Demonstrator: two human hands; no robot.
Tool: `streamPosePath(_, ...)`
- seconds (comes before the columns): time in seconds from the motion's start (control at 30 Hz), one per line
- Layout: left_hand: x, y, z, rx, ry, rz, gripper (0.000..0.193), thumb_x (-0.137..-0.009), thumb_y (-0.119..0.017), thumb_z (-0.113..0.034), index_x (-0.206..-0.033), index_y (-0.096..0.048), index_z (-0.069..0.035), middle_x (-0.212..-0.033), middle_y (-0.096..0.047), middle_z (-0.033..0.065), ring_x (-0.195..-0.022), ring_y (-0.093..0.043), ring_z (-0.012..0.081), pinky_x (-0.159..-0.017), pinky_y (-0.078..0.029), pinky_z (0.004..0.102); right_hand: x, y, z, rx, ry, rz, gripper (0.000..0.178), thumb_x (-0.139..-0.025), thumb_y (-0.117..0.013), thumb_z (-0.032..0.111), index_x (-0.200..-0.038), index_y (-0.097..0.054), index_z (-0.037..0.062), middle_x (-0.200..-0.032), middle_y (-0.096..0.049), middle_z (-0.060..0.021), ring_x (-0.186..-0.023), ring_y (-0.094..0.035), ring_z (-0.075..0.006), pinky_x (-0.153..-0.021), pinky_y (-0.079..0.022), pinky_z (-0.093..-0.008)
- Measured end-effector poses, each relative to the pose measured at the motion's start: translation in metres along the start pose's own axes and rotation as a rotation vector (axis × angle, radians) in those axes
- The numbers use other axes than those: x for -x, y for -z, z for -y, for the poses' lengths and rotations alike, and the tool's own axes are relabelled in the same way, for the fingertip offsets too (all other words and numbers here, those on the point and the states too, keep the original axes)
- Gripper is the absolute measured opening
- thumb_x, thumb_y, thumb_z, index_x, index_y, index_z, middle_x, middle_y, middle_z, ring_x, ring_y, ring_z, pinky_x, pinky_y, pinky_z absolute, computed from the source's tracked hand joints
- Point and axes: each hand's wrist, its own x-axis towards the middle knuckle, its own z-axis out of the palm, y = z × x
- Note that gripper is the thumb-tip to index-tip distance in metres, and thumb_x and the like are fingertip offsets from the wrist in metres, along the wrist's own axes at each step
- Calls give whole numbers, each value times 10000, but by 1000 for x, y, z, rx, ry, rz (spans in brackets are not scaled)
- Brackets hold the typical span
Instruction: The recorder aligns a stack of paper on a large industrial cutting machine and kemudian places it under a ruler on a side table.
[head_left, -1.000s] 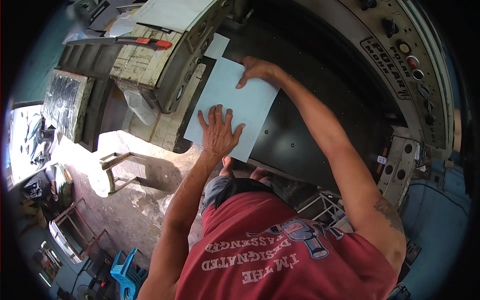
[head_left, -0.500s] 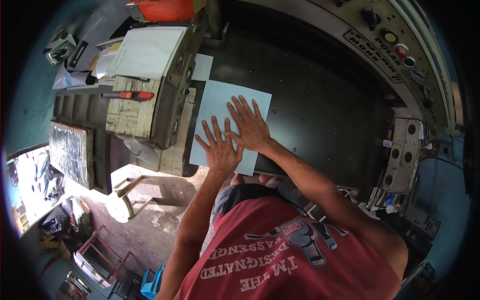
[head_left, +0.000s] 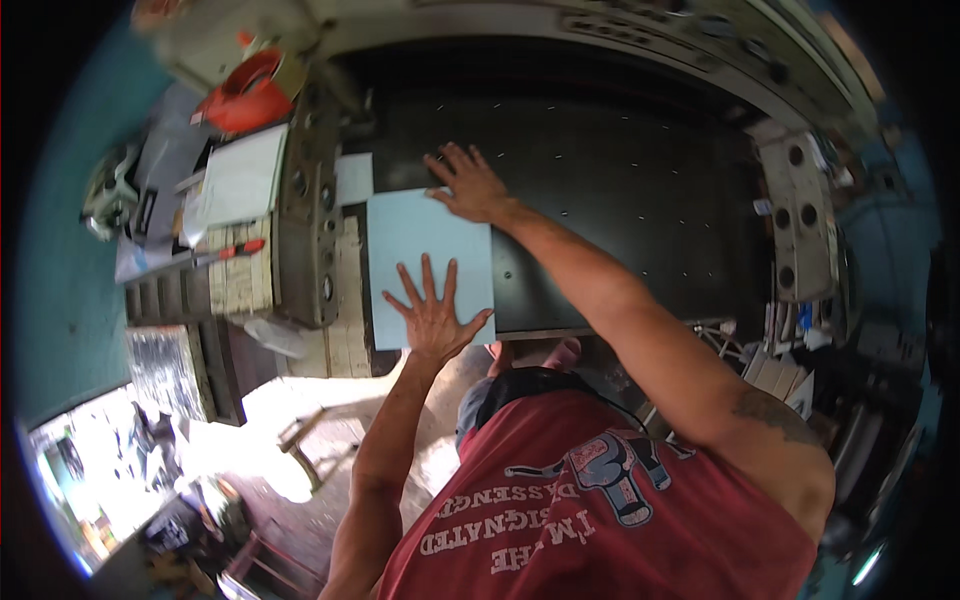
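Observation:
A pale blue sheet of paper [head_left: 425, 228] lies at the left end of a dark machine table [head_left: 620, 270] dotted with small holes. My left hand [head_left: 432, 315] rests flat on the sheet's near half, its fingers spread. At the sheet's far right corner is my right hand [head_left: 470, 185]; its fingers are stretched out past the edge over the dark table, and the thumb is near the paper. Neither hand holds anything. A smaller white piece of paper [head_left: 354, 178] lies just beyond the sheet's far left corner.
Left of the table stands a metal block with round holes [head_left: 312, 190]. Beside it are white papers [head_left: 240, 180], a red-handled cutter [head_left: 243, 250] and a red object [head_left: 245, 95]. Another holed metal side guide [head_left: 800, 215] bounds the right. A control panel [head_left: 650, 40] spans the far side.
My right hand has moved off the sheet's middle to its far corner. My left hand has stayed on the paper with fingers spreading wider. The whole view has shifted and turned.

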Motion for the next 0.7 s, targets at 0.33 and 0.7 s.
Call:
streamPosePath(0.33, 19, -31, -6, -356, 110, 49, 1011, -801, -408, -837, -1590, -118, -276, -1650, -65, 122, -1476, -63, 473, -1004, -130, 808, 256, 91, -13, -221, -164, -537, 437, -885, -653, 349, -1180, -567, 39, -1094, -537, -150, -1023, -522, -321, -877, -445, -467)
streamPosePath(0.7, -2, -60, -138, -102, -431, -47, 841, -854, -462, -684, -1532, -266, -227, -1574, -227, 189, -1416, -246, 460, -990, -237, 729, 769, 61, -29, -518, -1592, -1225, 367, -947, -580, 376, -996, -643, 18, -945, -670, -187, -930, -626, -391, -819, -486, -467)
